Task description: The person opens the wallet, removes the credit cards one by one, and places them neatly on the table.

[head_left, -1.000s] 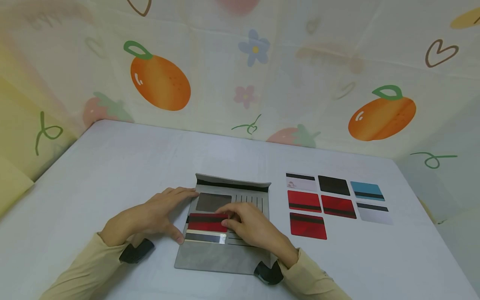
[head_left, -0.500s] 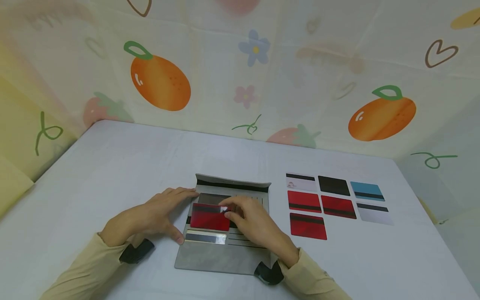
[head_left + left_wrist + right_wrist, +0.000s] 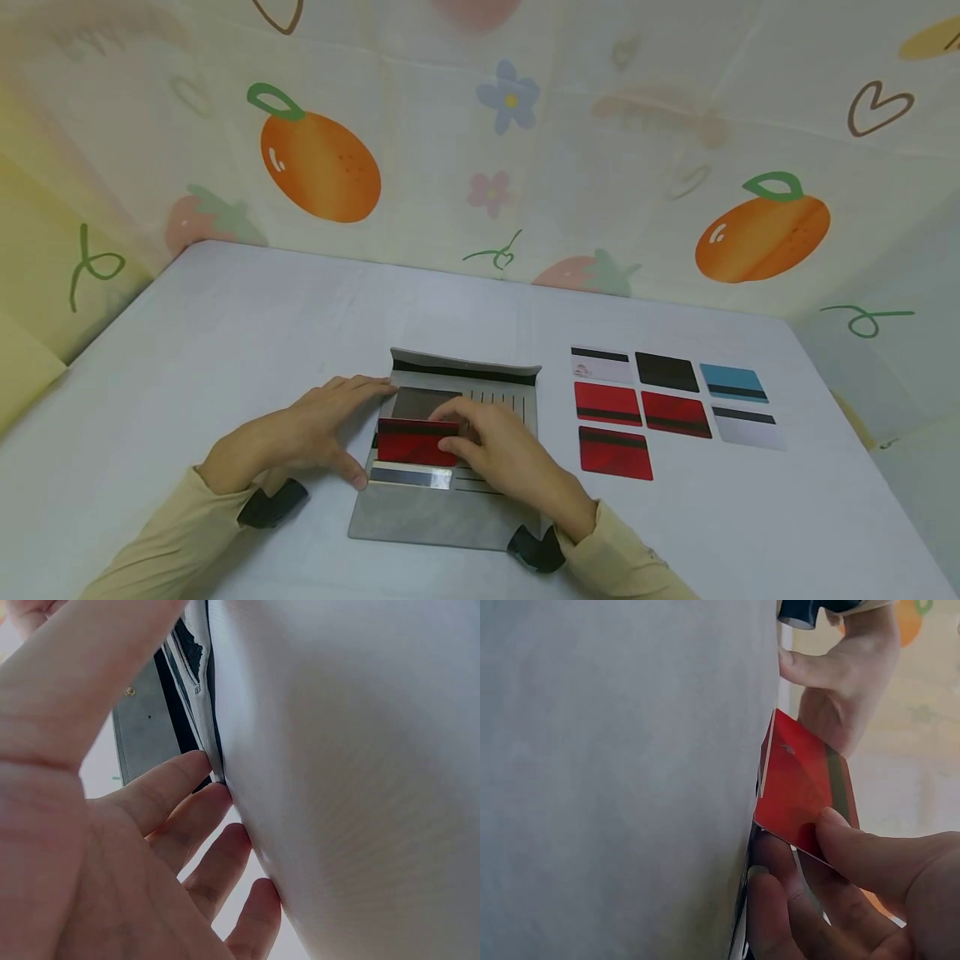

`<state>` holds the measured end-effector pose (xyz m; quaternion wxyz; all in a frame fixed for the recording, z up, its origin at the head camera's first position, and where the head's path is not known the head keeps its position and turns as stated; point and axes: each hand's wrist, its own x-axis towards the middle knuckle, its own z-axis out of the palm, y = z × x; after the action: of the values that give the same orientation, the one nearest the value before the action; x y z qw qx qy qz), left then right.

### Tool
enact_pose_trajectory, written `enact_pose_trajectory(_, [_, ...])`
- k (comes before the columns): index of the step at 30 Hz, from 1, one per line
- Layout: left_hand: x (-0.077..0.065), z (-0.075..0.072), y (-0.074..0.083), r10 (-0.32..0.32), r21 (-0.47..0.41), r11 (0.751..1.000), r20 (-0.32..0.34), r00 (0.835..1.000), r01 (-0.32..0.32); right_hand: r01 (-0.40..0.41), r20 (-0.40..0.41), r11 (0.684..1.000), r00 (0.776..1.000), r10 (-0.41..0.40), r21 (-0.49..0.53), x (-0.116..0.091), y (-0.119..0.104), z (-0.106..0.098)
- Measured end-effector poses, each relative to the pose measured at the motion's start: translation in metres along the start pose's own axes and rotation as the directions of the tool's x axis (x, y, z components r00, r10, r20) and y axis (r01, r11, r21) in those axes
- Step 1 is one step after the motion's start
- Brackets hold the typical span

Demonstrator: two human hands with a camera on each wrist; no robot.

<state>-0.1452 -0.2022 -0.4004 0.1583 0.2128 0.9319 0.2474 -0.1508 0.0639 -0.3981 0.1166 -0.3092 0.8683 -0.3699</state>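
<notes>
An opened grey wallet [image 3: 427,517] with rows of card slots lies flat on the table. My right hand [image 3: 510,454] pinches a red card [image 3: 412,442] by its right end, thumb in front and fingers behind. The card, with a dark stripe along its top, stands tilted over the left-hand slots. In the right wrist view the same red card [image 3: 802,776] has its lower edge right at the wallet's surface. Below it a silver-striped card [image 3: 411,476] sits in a slot. My left hand [image 3: 300,437] rests with spread fingers and thumb against the wallet's left edge.
Right of the wallet several cards lie in rows on the white table [image 3: 697,517]: a white card [image 3: 600,367], a black card [image 3: 667,372], a blue card [image 3: 735,383], more red cards such as this red card [image 3: 615,452]. A patterned cloth [image 3: 435,167] hangs behind.
The red card rose out of the slot area, tilting up, then came back down and slightly left over the slots in my right hand. My left hand stays put.
</notes>
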Motion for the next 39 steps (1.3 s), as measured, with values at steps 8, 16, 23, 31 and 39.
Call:
enact_pose_trajectory(8, [0.0,0.001,0.0,0.011,0.009,1.0,-0.012,1.0,-0.011,-0.014,0.029,0.999,0.999,0.015,-0.029,0.0,-0.001,-0.003])
enact_pose_trajectory(16, [0.0,-0.001,0.001,0.009,0.014,1.0,-0.012,1.0,-0.008,-0.017,0.046,0.999,0.999,0.018,-0.027,-0.001,0.002,-0.006])
enact_pose_trajectory(23, [0.0,0.0,0.001,0.008,0.02,1.0,-0.011,1.0,-0.008,-0.01,0.038,0.999,0.999,0.011,-0.036,-0.001,0.002,-0.009])
enact_pose_trajectory(31, [0.0,-0.001,0.0,0.009,0.018,1.0,-0.013,1.0,-0.009,-0.037,0.042,0.999,0.998,0.037,0.004,-0.002,0.002,-0.016])
enact_pose_trajectory(39, [0.0,0.001,-0.002,0.015,0.013,1.0,-0.015,1.0,-0.014,-0.034,0.022,0.999,0.999,0.033,0.012,-0.006,0.007,-0.021])
